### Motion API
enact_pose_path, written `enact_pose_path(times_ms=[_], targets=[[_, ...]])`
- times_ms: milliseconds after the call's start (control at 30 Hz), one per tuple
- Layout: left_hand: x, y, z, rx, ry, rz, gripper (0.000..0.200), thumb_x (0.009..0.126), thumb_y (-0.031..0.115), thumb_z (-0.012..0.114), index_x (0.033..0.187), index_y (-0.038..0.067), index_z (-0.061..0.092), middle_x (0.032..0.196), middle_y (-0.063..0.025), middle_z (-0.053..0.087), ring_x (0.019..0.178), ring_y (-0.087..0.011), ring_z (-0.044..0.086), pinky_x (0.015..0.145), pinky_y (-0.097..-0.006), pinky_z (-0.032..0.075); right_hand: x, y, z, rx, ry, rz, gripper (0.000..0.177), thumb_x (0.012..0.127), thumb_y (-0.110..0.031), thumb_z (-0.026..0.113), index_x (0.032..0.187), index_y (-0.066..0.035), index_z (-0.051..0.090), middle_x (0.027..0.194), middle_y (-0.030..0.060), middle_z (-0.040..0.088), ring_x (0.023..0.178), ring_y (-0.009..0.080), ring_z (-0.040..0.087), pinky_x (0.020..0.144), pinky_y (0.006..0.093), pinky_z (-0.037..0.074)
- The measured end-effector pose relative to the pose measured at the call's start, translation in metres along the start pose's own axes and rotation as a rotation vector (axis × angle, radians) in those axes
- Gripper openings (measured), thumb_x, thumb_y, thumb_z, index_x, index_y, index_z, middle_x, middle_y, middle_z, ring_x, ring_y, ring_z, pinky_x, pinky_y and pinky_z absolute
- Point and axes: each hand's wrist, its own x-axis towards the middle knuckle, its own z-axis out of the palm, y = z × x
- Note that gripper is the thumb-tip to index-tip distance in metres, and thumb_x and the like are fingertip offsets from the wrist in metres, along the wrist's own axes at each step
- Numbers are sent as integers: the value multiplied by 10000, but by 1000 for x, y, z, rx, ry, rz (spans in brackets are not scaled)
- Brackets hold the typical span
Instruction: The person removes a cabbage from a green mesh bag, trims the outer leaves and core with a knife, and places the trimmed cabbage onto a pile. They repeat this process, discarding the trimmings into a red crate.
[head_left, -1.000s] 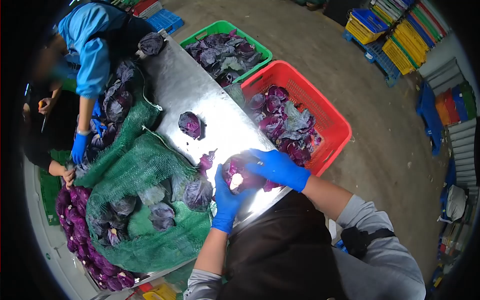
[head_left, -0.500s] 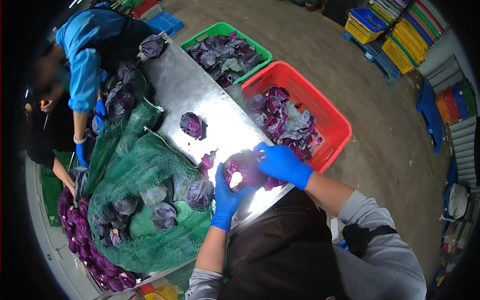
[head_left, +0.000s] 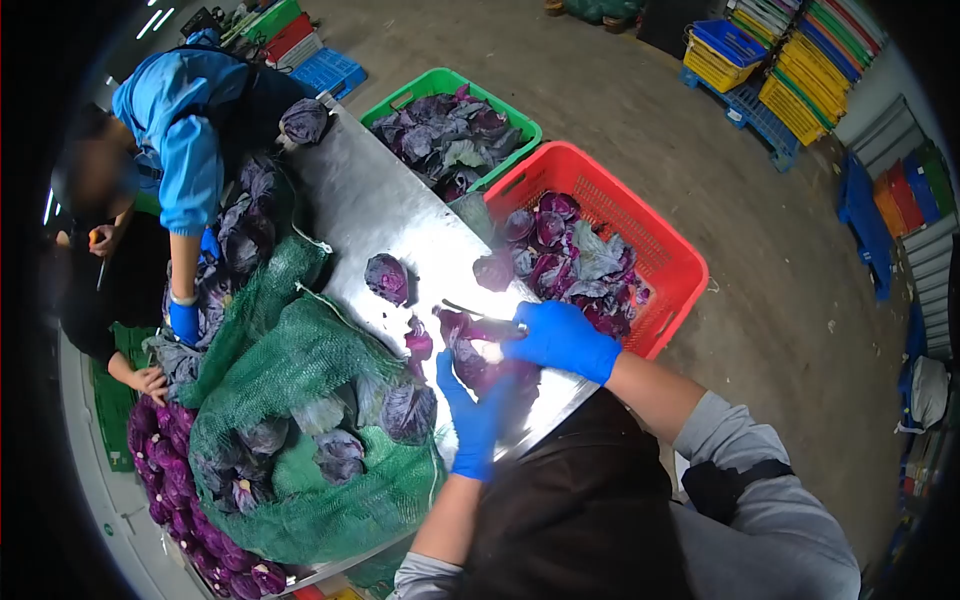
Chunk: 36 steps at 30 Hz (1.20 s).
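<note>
A purple red cabbage (head_left: 470, 362) with a pale cut stem is between my blue-gloved hands, over the near end of the metal table (head_left: 350, 150). My left hand (head_left: 476, 425), partly smeared by motion, cups its near left side. From the right, my right hand (head_left: 565, 342) grips its edge, fingers bent over the outer leaves. Just beyond, a blurred purple leaf (head_left: 493, 271) shows by the table edge. A second red cabbage (head_left: 387, 279) and a torn purple leaf (head_left: 418, 342) lie on the metal to the left.
A red crate (head_left: 683, 270) and a green crate (head_left: 533, 133), both holding leaves, stand along the table's right side. On the left, green netting (head_left: 270, 390) holds darker cabbages beside piled purple ones (head_left: 190, 500). A co-worker in blue (head_left: 180, 90) leans over the far side; another person's hand (head_left: 150, 384) is nearby.
The cabbage has turned in my hands, and its stem now faces nearer my right hand. A blurred leaf has appeared beyond it. The co-worker's gloved hand has shifted.
</note>
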Motion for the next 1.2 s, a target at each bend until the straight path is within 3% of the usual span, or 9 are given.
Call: enact_pose_path(times_ms=[167, 233, 300, 400, 433, 700, 833, 1133, 1200], targets=[[6, 1, 11, -55, 23, -114, 1241, 538, 363, 870, 1399, -73, 90, 1395, -234, 208, 1302, -314, 259, 1098, -389, 223, -7, 41, 36, -44, 222, -26, 322, 730, -343, 639, 844, -43, 618, 763, 191, 633, 725, 344, 641, 641, 419, 503], [13, 0, 7, -35, 21, -118, 1218, 549, 328, 874, 1394, -79, 96, 1372, -233, 257, 1269, -301, 318, 1072, -377, 284, -22, 48, 13, 347, 194, 136, 303, 768, -336, 622, 852, -45, 619, 739, 190, 633, 677, 359, 634, 615, 436, 502], [21, 5, -1, -275, -68, -271, 1169, 556, 285, 878, 1383, -85, 139, 1335, -223, 331, 1224, -283, 392, 1033, -358, 350, -23, 77, 7, -316, 125, 259, 450, 801, -419, 614, 1086, -71, 593, 800, 134, 668, 707, 304, 652, 611, 396, 503], [41, 6, -14, -137, -283, -199, 1166, 542, 236, 887, 1396, -73, 156, 1317, -211, 396, 1202, -266, 442, 999, -355, 400, -38, 21, -9, -193, 151, 72, 670, 820, -505, 575, 1332, -101, 422, 800, 131, 669, 728, 303, 657, 632, 403, 512], [47, 2, -13, -154, -355, -181, 1177, 544, 220, 886, 1404, -71, 136, 1320, -209, 398, 1189, -263, 458, 986, -349, 416, -31, 27, 4, -176, 145, -63, 783, 833, -532, 542, 1435, -135, 236, 880, 137, 667, 713, 303, 655, 647, 395, 520], [58, 20, -15, -321, -405, -333, 1051, 611, 95, 838, 1390, -67, 151, 1277, -177, 457, 1100, -217, 536, 912, -322, 478, -22, -10, -3, -397, 4, -77, 571, 892, -476, 479, 1348, -153, 363, 871, 122, 628, 559, 259, 611, 504, 367, 489], [63, 22, -14, -397, -476, -363, 982, 612, 103, 838, 1347, -86, 214, 1244, -168, 488, 1096, -204, 536, 916, -319, 475, -1, 4, 8, -420, 87, -237, 542, 891, -481, 477, 1322, -165, 383, 825, 125, 629, 569, 261, 619, 504, 364, 488], [49, 10, -11, -180, -376, -276, 1184, 587, 259, 857, 1400, -112, 81, 1311, -224, 408, 1176, -265, 475, 965, -341, 434, 23, 9, 2, 3, -30, -27, 443, 881, -505, 508, 1035, -112, 642, 815, 119, 659, 722, 227, 632, 682, 342, 494], [45, 7, -8, -196, -338, -271, 1181, 587, 257, 856, 1402, -108, 83, 1306, -226, 410, 1174, -270, 475, 965, -339, 434, 27, 15, 1, -8, 20, -217, 441, 867, -478, 555, 1009, -70, 646, 766, 103, 647, 705, 179, 616, 638, 313, 491]])
